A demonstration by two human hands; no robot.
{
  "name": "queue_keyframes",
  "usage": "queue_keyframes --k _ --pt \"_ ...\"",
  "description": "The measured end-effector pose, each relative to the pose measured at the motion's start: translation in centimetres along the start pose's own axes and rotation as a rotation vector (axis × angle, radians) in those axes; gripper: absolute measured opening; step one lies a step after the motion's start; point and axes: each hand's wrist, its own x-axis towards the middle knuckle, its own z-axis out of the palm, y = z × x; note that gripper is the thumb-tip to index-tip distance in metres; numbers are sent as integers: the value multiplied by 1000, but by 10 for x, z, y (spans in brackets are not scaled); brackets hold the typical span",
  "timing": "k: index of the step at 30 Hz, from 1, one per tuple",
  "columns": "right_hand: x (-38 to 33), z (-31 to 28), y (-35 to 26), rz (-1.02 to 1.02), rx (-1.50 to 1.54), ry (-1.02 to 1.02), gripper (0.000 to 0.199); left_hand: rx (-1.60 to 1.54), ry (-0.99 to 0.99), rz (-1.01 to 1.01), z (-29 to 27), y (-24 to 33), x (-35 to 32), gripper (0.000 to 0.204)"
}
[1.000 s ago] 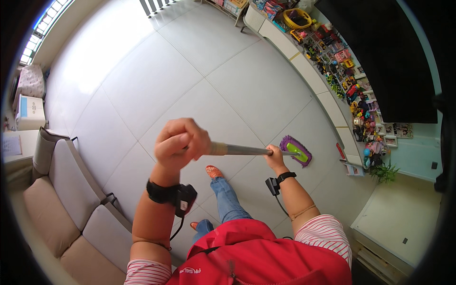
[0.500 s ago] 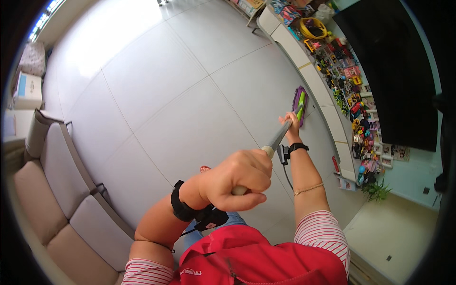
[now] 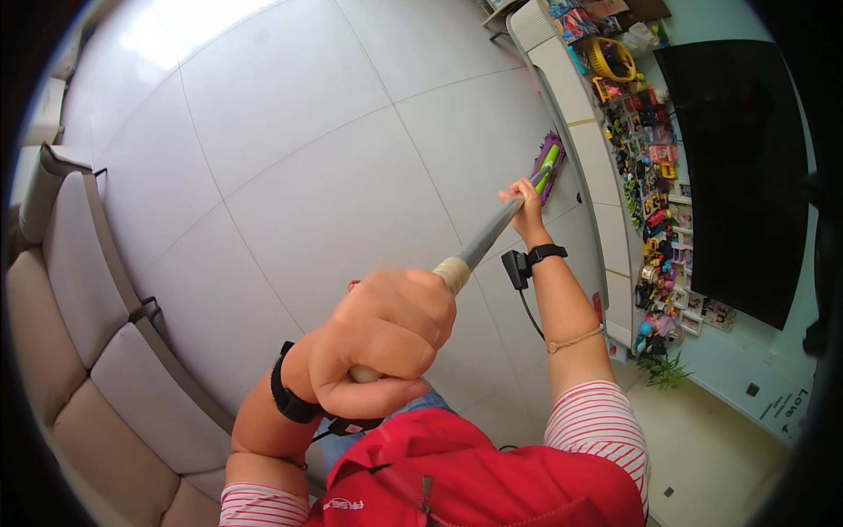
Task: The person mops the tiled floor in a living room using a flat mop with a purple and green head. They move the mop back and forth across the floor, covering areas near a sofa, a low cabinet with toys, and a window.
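I hold a flat mop by its long grey handle [image 3: 488, 235]. My left hand [image 3: 386, 334] is wrapped in a fist round the pale grip at the upper end, close to my chest. Farther down the pole, my right hand [image 3: 527, 209] closes round it with the arm stretched forward. The mop head [image 3: 551, 162], a green plate with purple fringed cloth, rests on the tiled floor [image 3: 316, 167] beside the low white cabinet [image 3: 602, 162]. Part of the head's near end is hidden by my right hand and the pole. Each wrist wears a black strap with a small device.
Toys, a yellow basket [image 3: 612, 60] and small frames crowd the cabinet top, below a large black television [image 3: 733, 176]. A potted plant [image 3: 665, 371] is at the cabinet's near end. A beige-grey sofa [image 3: 145, 395] runs along the left side.
My left fist has moved left and slightly down in view, bringing the handle's upper end with it. My right hand and the mop head sit slightly higher. The whole view has shifted a little.
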Motion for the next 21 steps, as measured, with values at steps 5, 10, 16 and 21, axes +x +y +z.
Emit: queue_keyframes --k 5,10,16,21 --pt "-16 1 -20 -79 -115 -2 28 -5 -24 -22 2 6 -21 21" --pt "-31 22 -61 -3 -37 -162 28 -70 218 -3 -11 39 -60 19" --pt "-17 47 -57 -144 -40 -207 19 24 265 -7 -14 44 -96 19" --pt "20 31 23 -23 48 -214 17 88 274 18 9 -28 -80 14"
